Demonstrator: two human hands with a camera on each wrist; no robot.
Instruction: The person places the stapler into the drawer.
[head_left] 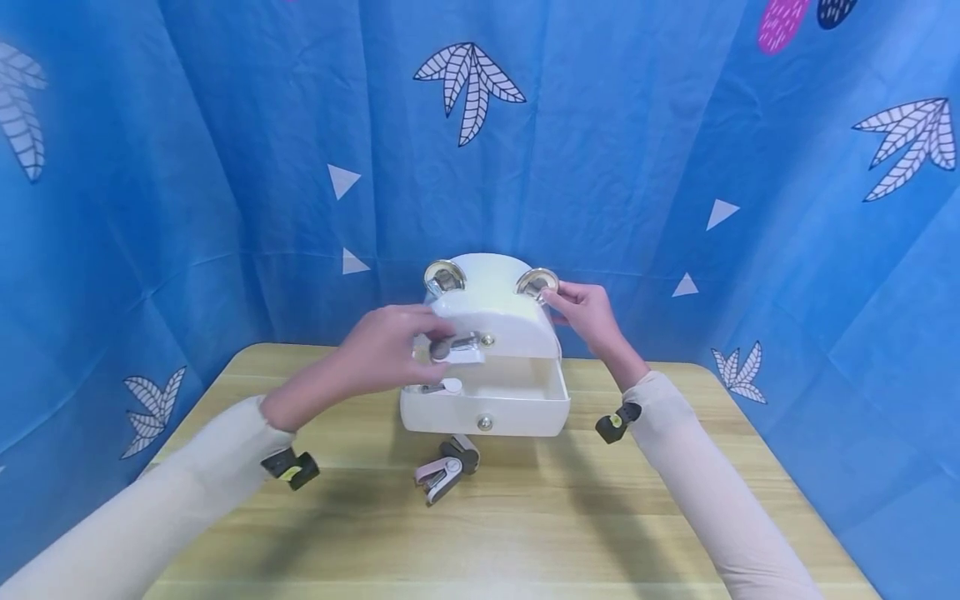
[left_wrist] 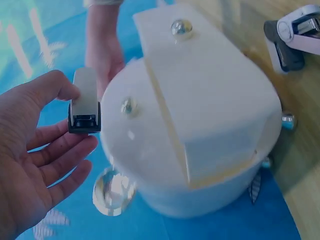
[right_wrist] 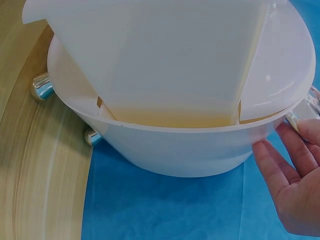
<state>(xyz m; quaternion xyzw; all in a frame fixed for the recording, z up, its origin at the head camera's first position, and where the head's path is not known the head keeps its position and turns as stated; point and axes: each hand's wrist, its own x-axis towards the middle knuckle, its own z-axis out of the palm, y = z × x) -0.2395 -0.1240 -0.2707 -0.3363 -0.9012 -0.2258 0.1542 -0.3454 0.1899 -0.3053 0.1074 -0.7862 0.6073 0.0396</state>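
My left hand (head_left: pixel 386 350) pinches a small white-and-black staple remover (left_wrist: pixel 86 102) between thumb and fingers. In the head view it is held in front of a white, rounded two-drawer storage box (head_left: pixel 487 287), over the pulled-out lower drawer (head_left: pixel 517 421). Inside that drawer, at its left, lies another white staple remover (head_left: pixel 450 386). My right hand (head_left: pixel 588 315) grips the round gold ear (head_left: pixel 537 281) at the box's upper right, its fingertips against the shell. On the table before the drawer, a pink-and-white staple remover (head_left: pixel 438 479) leans against a dark one (head_left: pixel 467 454).
The box stands at the back of a wooden table (head_left: pixel 525 542), close to a blue patterned curtain (head_left: pixel 600 167). A second gold ear (head_left: pixel 444 276) sticks up at its upper left. The lower drawer's round knob (head_left: pixel 485 423) faces forward.
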